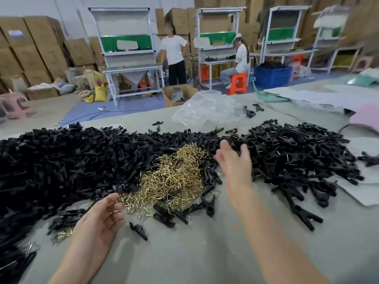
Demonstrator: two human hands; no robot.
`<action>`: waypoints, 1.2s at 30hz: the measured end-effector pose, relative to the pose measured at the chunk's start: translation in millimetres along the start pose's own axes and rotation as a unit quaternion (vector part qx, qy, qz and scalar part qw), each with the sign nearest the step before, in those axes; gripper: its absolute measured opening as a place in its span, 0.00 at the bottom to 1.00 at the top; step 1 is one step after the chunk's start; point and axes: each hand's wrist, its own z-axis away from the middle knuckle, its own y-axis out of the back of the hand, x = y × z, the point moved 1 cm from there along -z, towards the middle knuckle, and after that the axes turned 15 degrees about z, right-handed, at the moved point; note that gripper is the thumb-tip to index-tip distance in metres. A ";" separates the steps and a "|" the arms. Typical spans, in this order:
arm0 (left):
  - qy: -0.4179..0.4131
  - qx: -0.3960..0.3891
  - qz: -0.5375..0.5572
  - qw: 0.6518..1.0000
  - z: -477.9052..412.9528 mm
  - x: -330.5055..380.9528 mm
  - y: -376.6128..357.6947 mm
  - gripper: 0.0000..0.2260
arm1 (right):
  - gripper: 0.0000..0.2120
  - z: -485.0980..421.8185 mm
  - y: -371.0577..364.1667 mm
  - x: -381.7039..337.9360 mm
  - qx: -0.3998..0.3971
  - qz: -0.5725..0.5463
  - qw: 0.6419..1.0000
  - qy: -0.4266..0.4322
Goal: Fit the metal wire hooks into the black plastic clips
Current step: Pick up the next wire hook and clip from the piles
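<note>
A heap of gold metal wire hooks (174, 177) lies in the middle of the grey table (194, 253). Black plastic clips lie in a big pile on the left (61, 160), and a second pile of black clips (297, 156) spreads on the right, some of them showing wire. My left hand (102, 218) rests at the near left edge of the hook heap, fingers curled, with thin wire hooks among the fingers. My right hand (233, 160) is stretched out over the inner edge of the right pile, fingers spread, holding nothing.
A crumpled clear plastic bag (207, 109) lies behind the piles. Paper sheets (365, 191) lie at the right. Beyond the table stand a cardboard box (178, 95), workbenches, stacked cartons, a blue crate (272, 76) and two persons, one standing, one seated.
</note>
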 end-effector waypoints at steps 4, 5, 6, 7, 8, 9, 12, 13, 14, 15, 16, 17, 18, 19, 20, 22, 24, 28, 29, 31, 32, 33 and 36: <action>-0.251 0.027 -0.343 0.905 -0.7 3.5 24.6 0.09 | 0.29 45.9 -48.7 27.5 -0.103 0.114 0.986 0.063; -0.290 0.051 -0.427 0.855 -2.1 5.3 29.7 0.09 | 0.24 55.6 -63.6 33.4 -0.130 0.152 0.975 0.093; -0.308 0.079 -0.491 0.811 -4.2 6.9 34.5 0.09 | 0.20 64.7 -77.4 38.9 -0.156 0.190 0.960 0.132; -0.308 0.107 -0.538 0.778 -7.2 8.2 39.0 0.11 | 0.17 73.0 -90.1 44.3 -0.181 0.226 0.941 0.176; -0.295 0.132 -0.572 0.754 -9.8 8.9 42.6 0.13 | 0.16 79.6 -101.0 49.7 -0.201 0.266 0.917 0.220; -0.279 0.149 -0.593 0.740 -12.5 9.8 46.1 0.15 | 0.14 84.4 -109.8 55.5 -0.214 0.311 0.888 0.262; -0.245 0.151 -0.637 0.715 -16.7 11.7 50.9 0.18 | 0.14 89.9 -126.1 71.7 -0.225 0.432 0.794 0.365; -0.244 0.152 -0.641 0.712 -18.8 13.2 51.6 0.18 | 0.13 88.9 -128.2 75.1 -0.225 0.454 0.772 0.382; -0.246 0.158 -0.639 0.712 -22.1 16.3 51.9 0.18 | 0.13 87.0 -128.8 77.2 -0.223 0.463 0.763 0.392; -0.245 0.169 -0.637 0.711 -25.4 20.7 52.1 0.18 | 0.12 84.9 -128.1 78.5 -0.219 0.461 0.763 0.396; -0.238 0.183 -0.638 0.709 -29.1 25.5 52.7 0.18 | 0.11 83.1 -126.6 79.6 -0.214 0.457 0.767 0.396; -0.228 0.194 -0.641 0.707 -32.1 29.0 54.0 0.19 | 0.11 81.3 -125.2 80.0 -0.209 0.456 0.769 0.396; -0.219 0.193 -0.646 0.705 -34.2 30.9 55.7 0.19 | 0.10 80.0 -124.4 80.2 -0.203 0.460 0.768 0.398; -0.212 0.181 -0.654 0.703 -35.6 31.5 57.0 0.20 | 0.10 78.8 -124.3 79.9 -0.196 0.466 0.765 0.400; -0.211 0.167 -0.661 0.700 -35.9 31.4 58.3 0.19 | 0.11 77.9 -124.7 79.4 -0.190 0.472 0.761 0.402; -0.231 0.157 -0.659 0.699 -33.8 32.3 60.1 0.15 | 0.13 76.7 -125.7 78.2 -0.179 0.484 0.755 0.404; -0.242 0.160 -0.646 0.706 -32.0 34.4 60.8 0.11 | 0.14 74.5 -125.4 76.9 -0.169 0.490 0.755 0.401; -0.242 0.154 -0.612 0.736 -31.8 37.3 62.7 0.10 | 0.10 73.3 -123.5 75.3 -0.155 0.490 0.759 0.399; -0.243 0.152 -0.599 0.748 -32.1 37.6 63.7 0.10 | 0.10 73.5 -123.6 74.9 -0.154 0.491 0.759 0.399; -0.251 0.151 -0.574 0.764 -32.0 38.1 66.1 0.10 | 0.09 74.4 -124.0 74.8 -0.155 0.492 0.758 0.399; -0.258 0.153 -0.563 0.770 -31.8 38.5 66.8 0.10 | 0.09 74.5 -124.1 74.6 -0.155 0.491 0.759 0.398; -0.267 0.156 -0.551 0.775 -31.3 38.5 67.0 0.10 | 0.09 74.6 -123.9 74.5 -0.155 0.489 0.760 0.399; -0.294 0.157 -0.519 0.787 -30.0 38.3 64.7 0.10 | 0.10 75.2 -123.6 74.1 -0.157 0.486 0.759 0.404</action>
